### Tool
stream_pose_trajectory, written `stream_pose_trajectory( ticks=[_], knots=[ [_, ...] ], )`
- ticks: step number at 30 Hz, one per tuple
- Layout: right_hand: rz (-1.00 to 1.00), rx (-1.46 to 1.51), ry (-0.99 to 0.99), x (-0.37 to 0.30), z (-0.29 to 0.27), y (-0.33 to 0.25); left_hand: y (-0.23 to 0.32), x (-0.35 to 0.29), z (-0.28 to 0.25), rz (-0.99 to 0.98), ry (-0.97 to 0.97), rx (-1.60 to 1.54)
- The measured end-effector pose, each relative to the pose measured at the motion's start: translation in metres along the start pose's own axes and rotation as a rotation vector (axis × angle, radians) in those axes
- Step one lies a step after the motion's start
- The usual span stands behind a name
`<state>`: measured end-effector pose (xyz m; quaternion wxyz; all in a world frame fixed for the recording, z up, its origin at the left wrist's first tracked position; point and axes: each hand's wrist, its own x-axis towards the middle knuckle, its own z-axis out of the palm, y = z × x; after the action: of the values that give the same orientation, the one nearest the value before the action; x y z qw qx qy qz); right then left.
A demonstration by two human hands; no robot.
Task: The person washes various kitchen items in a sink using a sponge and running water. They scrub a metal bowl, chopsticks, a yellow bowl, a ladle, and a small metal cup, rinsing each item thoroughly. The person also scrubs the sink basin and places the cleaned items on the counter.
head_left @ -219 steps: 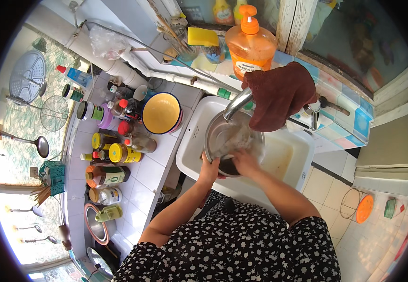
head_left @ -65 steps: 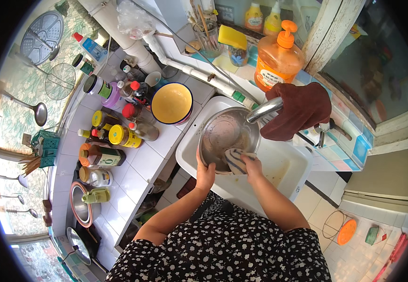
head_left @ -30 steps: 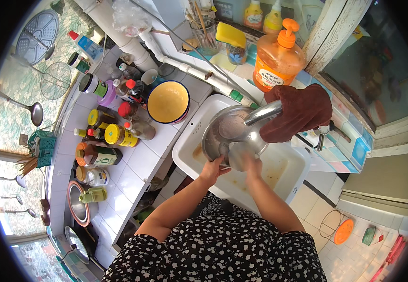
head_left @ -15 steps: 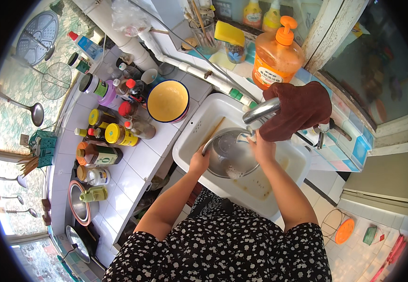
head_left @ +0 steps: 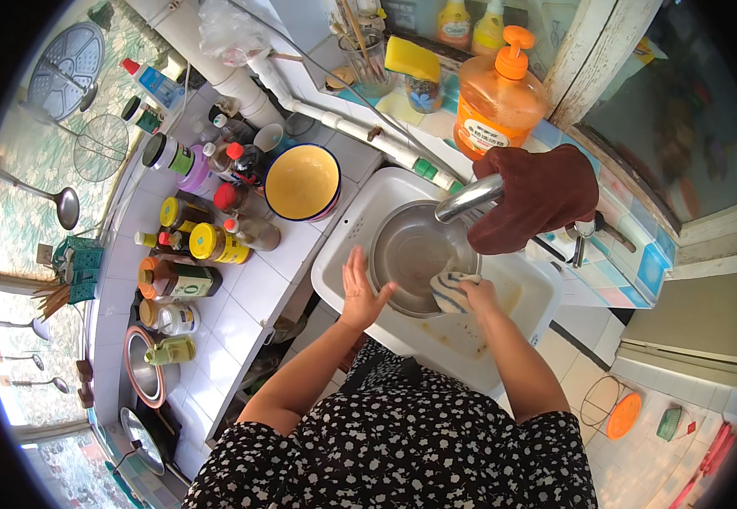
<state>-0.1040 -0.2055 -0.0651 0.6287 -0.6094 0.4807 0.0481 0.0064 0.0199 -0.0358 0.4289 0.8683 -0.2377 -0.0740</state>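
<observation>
Down in the white sink point(head_left: 343, 242), a steel bowl point(head_left: 411, 254) sits tilted under the curved metal tap point(head_left: 468, 198). The left hand point(head_left: 360, 288) lies spread, fingers released, against the bowl's near-left rim, steadying it rather than gripping. The right hand point(head_left: 479, 295) is clenched around a striped cloth point(head_left: 451, 290), which presses against the bowl's lower right edge. A brown cloth point(head_left: 538, 199) hangs draped over the tap's base, just beside the bowl. Behind the tap, on the sill, stand an orange pump bottle point(head_left: 497, 102) and a yellow sponge point(head_left: 412, 59). To the left of the sink, on the tiled desk point(head_left: 249, 293), a yellow bowl with a dark rim point(head_left: 302, 181) rests near the sink's corner, and a cluster of jars and sauce bottles point(head_left: 207, 229) crowds farther left. A steel pot point(head_left: 143, 366) sits at the desk's near end, well apart from the hands.
</observation>
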Motion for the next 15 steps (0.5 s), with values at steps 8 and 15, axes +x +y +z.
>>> stream_pose_trajectory(
  ticks=[8,15],
  knots=[
    [0.152,-0.071,-0.471,0.009,-0.037,-0.037,0.027,0.031,-0.047,0.888,-0.57,0.496],
    [-0.246,-0.077,0.063,0.038,-0.017,-0.036,0.034,0.02,-0.014,0.057,-0.508,-0.111]
  ],
)
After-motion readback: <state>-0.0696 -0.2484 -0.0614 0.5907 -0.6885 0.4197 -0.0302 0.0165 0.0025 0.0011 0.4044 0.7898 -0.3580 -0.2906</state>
